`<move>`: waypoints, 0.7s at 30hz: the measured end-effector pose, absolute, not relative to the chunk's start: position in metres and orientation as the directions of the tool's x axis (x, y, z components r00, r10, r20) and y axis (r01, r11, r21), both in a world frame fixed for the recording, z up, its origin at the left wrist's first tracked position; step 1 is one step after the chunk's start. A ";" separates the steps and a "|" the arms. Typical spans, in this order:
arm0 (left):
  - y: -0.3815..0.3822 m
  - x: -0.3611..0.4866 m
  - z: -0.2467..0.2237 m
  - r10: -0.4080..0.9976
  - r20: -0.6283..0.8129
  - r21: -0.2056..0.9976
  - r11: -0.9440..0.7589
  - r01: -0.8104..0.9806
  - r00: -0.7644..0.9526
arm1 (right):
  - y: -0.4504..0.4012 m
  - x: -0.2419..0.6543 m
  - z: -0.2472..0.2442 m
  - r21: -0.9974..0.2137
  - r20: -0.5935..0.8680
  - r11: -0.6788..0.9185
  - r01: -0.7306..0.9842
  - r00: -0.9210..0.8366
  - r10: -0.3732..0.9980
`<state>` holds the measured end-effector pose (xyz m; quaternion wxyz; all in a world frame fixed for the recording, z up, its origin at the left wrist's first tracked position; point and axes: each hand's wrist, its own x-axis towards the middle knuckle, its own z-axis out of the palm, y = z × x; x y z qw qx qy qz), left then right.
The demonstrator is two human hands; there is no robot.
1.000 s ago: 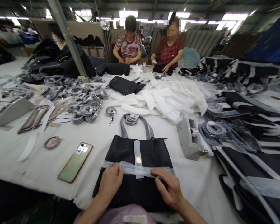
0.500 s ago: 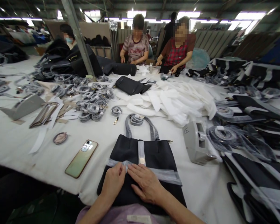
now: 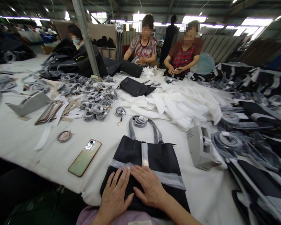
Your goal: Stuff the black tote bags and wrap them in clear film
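Observation:
A black handbag (image 3: pixel 128 153) lies flat before me, its grey-wrapped handles (image 3: pixel 156 126) stretched away from me. A translucent wrapping strip (image 3: pixel 170 178) crosses its front, and a shorter upright strip (image 3: pixel 144 150) runs down to a small gold-coloured fitting. My left hand (image 3: pixel 115 192) lies flat on the bag's left half, fingers spread, fingertips at the crosswise strip. Beside it my right hand (image 3: pixel 148 186) also rests flat, its fingertips on the same strip near the middle. Neither hand grips anything. A coiled, wrapped strap (image 3: pixel 140 121) sits inside the handle loop.
Left of the bag are a phone (image 3: pixel 84 157) and a small round dish (image 3: pixel 64 136). A grey tape dispenser (image 3: pixel 200 147) stands to the right. Beyond lie coiled straps (image 3: pixel 98 106), white foam sheets (image 3: pixel 178 103) and more wrapped black bags (image 3: pixel 267 115). Two people work across the table (image 3: pixel 103 134).
My left hand has opened from a pinch at the strip and now lies flat on the bag. My right hand stays in place. The view has shifted slightly left.

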<state>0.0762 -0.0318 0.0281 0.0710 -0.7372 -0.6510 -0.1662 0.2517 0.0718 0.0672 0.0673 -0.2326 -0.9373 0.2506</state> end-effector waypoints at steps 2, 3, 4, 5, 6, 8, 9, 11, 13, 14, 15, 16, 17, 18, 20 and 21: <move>-0.033 0.077 0.026 0.943 0.323 0.120 -0.129 0.984 0.084 | 0.071 0.247 0.073 -0.530 0.004 0.731 0.429 -0.861 0.508; -0.035 0.078 0.025 0.945 0.318 0.124 -0.126 0.984 0.081 | 0.070 0.244 0.076 -0.539 0.001 0.717 0.442 -0.851 0.525; -0.036 0.079 0.024 0.946 0.315 0.130 -0.124 0.984 0.078 | 0.068 0.241 0.077 -0.543 0.001 0.707 0.453 -0.842 0.540; -0.038 0.079 0.022 0.946 0.315 0.139 -0.123 0.983 0.074 | 0.066 0.238 0.078 -0.540 0.004 0.703 0.463 -0.833 0.553; -0.039 0.080 0.020 0.946 0.317 0.150 -0.120 0.981 0.067 | 0.065 0.234 0.078 -0.531 0.010 0.703 0.473 -0.827 0.563; -0.040 0.080 0.014 0.947 0.318 0.175 -0.108 0.979 0.047 | 0.062 0.228 0.074 -0.501 0.029 0.709 0.496 -0.809 0.587; -0.040 0.080 0.010 0.948 0.317 0.187 -0.102 0.977 0.038 | 0.060 0.226 0.071 -0.485 0.039 0.711 0.509 -0.799 0.599; -0.040 0.078 0.004 0.947 0.320 0.197 -0.100 0.975 0.032 | 0.058 0.222 0.067 -0.461 0.058 0.713 0.528 -0.784 0.618; -0.039 0.074 0.001 0.937 0.342 0.171 -0.131 0.976 0.065 | 0.054 0.220 0.066 -0.451 0.078 0.717 0.532 -0.777 0.625; -0.039 0.072 0.000 0.929 0.357 0.147 -0.155 0.977 0.094 | 0.052 0.220 0.066 -0.453 0.089 0.720 0.526 -0.777 0.623; -0.039 0.071 -0.001 0.921 0.371 0.120 -0.175 0.977 0.119 | 0.051 0.222 0.068 -0.463 0.103 0.724 0.512 -0.780 0.618; -0.039 0.070 -0.001 0.915 0.378 0.097 -0.189 0.977 0.139 | 0.052 0.226 0.069 -0.480 0.119 0.726 0.493 -0.783 0.611; -0.040 0.070 -0.002 0.914 0.377 0.079 -0.196 0.977 0.152 | 0.053 0.233 0.072 -0.503 0.144 0.723 0.474 -0.778 0.611; -0.040 0.070 -0.003 0.916 0.372 0.072 -0.189 0.979 0.150 | 0.058 0.245 0.074 -0.529 0.182 0.709 0.466 -0.754 0.631; -0.041 0.074 -0.006 0.922 0.373 0.084 -0.141 0.986 0.100 | 0.073 0.282 0.082 -0.586 0.287 0.621 0.520 -0.583 0.760; -0.042 0.077 -0.008 0.922 0.381 0.101 -0.115 0.988 0.068 | 0.084 0.307 0.088 -0.625 0.332 0.518 0.585 -0.401 0.854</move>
